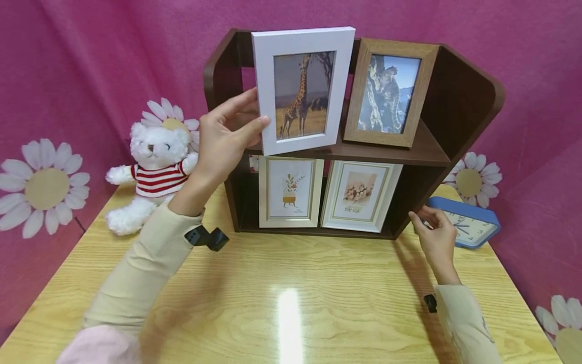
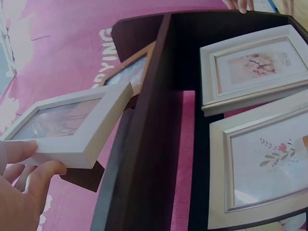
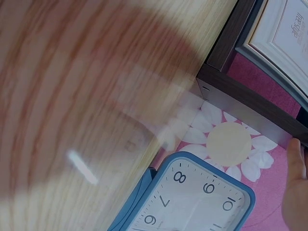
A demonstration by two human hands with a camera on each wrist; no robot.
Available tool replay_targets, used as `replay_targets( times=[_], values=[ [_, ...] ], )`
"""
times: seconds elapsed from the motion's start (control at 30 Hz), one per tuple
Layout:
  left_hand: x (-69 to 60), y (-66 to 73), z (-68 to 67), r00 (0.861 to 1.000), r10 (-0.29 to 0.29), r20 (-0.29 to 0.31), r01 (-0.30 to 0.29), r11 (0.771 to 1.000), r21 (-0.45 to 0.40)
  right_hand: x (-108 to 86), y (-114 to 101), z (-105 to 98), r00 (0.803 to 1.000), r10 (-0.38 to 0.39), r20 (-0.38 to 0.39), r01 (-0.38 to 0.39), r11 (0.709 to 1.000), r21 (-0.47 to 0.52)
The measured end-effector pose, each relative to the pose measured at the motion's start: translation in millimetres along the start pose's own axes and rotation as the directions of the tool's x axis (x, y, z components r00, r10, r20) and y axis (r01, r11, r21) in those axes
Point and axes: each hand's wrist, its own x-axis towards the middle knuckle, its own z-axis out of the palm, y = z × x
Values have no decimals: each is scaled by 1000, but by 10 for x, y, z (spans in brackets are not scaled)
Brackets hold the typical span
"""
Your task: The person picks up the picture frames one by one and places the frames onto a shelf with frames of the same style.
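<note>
My left hand grips a white picture frame with a giraffe photo by its left side, thumb in front. The frame stands slightly tilted at the upper level of a dark brown shelf; whether its base touches the board cannot be told. In the left wrist view, that hand holds the white frame by a lower corner. My right hand holds the shelf's right side panel near its bottom, thumb at the front edge. To its right stands a blue clock, partly behind the hand.
A wooden frame with a leopard photo stands at the upper right. Below are a cream frame and a white-gold frame. A white teddy bear sits left of the shelf on the wooden table. Pink flowered cloth hangs behind.
</note>
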Motion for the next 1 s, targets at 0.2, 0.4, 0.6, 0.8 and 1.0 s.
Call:
replay_targets(
  times=[0.2,0.4,0.6,0.8,1.0],
  values=[
    [47,-100,74,1000,-13,10,12,998,56,-96,-222,-13,1000,3,14,-3,1000,22],
    [111,-160,106,1000,-21,-8,22,991,132,-96,-238,-15,1000,0,15,-1,1000,16],
    [210,-204,127,998,-46,-36,51,988,144,-98,-249,-20,1000,1,16,-2,1000,18],
    [307,-250,138,998,-49,-47,56,982,179,-79,-209,-16,1000,1,17,-1,1000,4],
    [369,-289,136,998,-42,-38,50,965,256,-14,-25,-6,1000,2,12,-2,1000,-18]
  ],
)
